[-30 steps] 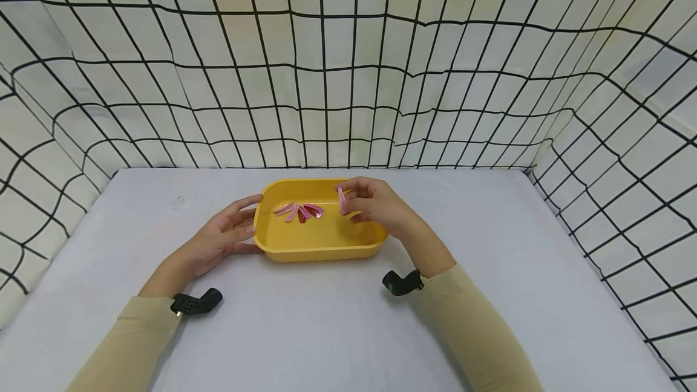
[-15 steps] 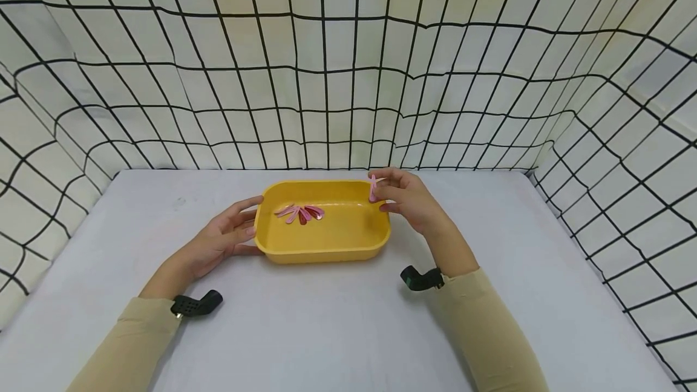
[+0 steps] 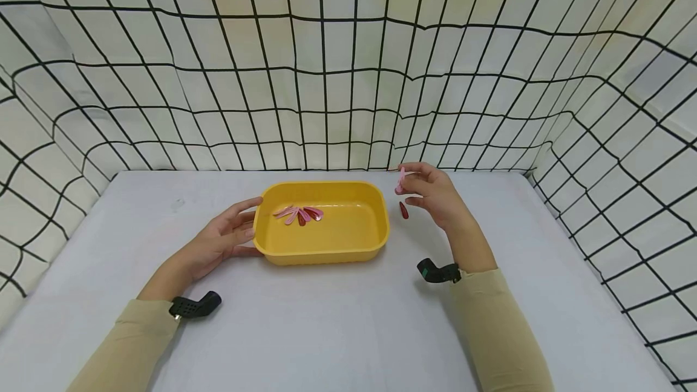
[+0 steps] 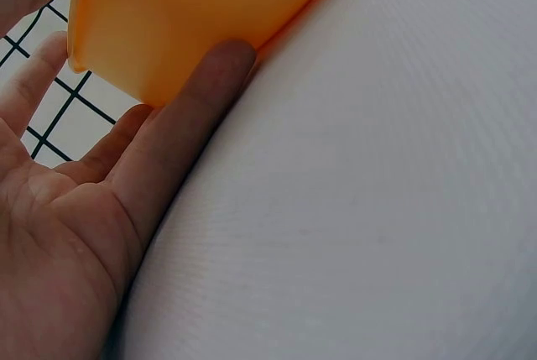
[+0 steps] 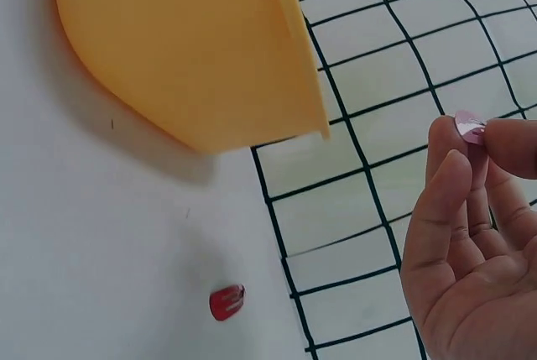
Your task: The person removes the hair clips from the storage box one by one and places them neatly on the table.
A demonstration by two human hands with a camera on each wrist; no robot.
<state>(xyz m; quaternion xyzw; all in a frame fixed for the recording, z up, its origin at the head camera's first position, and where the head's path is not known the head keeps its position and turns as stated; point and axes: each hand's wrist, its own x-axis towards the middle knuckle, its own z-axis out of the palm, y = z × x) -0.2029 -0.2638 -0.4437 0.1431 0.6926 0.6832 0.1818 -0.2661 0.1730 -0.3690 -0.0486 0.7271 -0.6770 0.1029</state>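
A yellow tray (image 3: 321, 257) stands on the white table, with several pink and red snap hair clips (image 3: 301, 215) fanned out in its left half. My left hand (image 3: 223, 231) rests against the tray's left end, its fingers (image 4: 180, 125) extended along the outer wall in the left wrist view. To the right of the tray, my right hand (image 3: 432, 195) pinches a pink hair clip (image 3: 400, 180) between thumb and fingertips, above the table. Below those fingers a single red hair clip (image 3: 403, 210) lies on the tabletop; it also shows in the right wrist view.
A black wire grid (image 3: 348, 89) with pale sheeting behind it borders the table (image 3: 316, 331) at the back and both sides. Each wrist carries a dark camera mount (image 3: 438, 272).
My right hand has moved right with the pink hair clip, from over the tray to beside it. The red clip on the table has come into view. My left hand stays put.
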